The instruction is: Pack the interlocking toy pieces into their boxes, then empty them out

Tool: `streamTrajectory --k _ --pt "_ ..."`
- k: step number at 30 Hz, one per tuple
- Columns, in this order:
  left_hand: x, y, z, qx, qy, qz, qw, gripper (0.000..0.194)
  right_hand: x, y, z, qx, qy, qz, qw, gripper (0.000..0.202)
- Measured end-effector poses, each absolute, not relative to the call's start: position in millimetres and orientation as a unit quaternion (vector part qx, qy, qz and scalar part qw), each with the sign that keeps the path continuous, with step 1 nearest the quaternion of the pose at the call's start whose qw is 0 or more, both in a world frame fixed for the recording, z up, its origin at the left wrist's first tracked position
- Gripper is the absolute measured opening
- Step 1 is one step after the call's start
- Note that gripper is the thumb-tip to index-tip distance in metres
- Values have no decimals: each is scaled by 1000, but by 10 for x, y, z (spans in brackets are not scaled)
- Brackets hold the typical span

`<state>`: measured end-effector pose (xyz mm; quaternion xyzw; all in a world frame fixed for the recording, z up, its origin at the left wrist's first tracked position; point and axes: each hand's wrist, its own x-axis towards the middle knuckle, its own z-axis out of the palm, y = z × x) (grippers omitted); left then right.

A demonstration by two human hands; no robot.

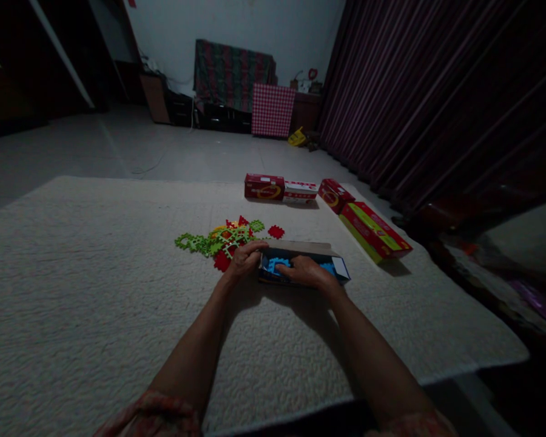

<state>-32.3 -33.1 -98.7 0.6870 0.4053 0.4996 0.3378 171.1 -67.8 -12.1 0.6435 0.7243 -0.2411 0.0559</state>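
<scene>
An open dark-blue cardboard box (273, 280) lies lengthwise in front of me, its long flap raised at the far side. My left hand (247, 258) grips the box's left end. Reaching inside, my right hand (304, 271) has its fingers closed at a blue gear-edged plastic piece (273, 264); part of the grasp is hidden. More blue plastic (328, 267) shows at the box's right end. Just beyond my left hand lies a loose heap of green gear-edged pieces (200, 244), mixed with yellow and red ones. One red piece (276, 232) rests apart from the heap.
A pale quilted mat (118, 291) lies under everything. Toward its far edge stand a red box (264, 187), a white-and-red box (300, 192) and another red box (335, 195). A red-and-yellow box (375, 232) lies at the right. Purple curtains (391, 91) hang beyond.
</scene>
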Motion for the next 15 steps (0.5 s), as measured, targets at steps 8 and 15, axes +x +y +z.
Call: streamTrajectory --k 8,15 --pt "-295 -336 -969 672 411 514 340 36 1707 -660 -158 625 747 -223 35 49" --pt "-317 -342 -973 686 416 500 325 37 1681 -676 -212 609 770 -188 -2 38"
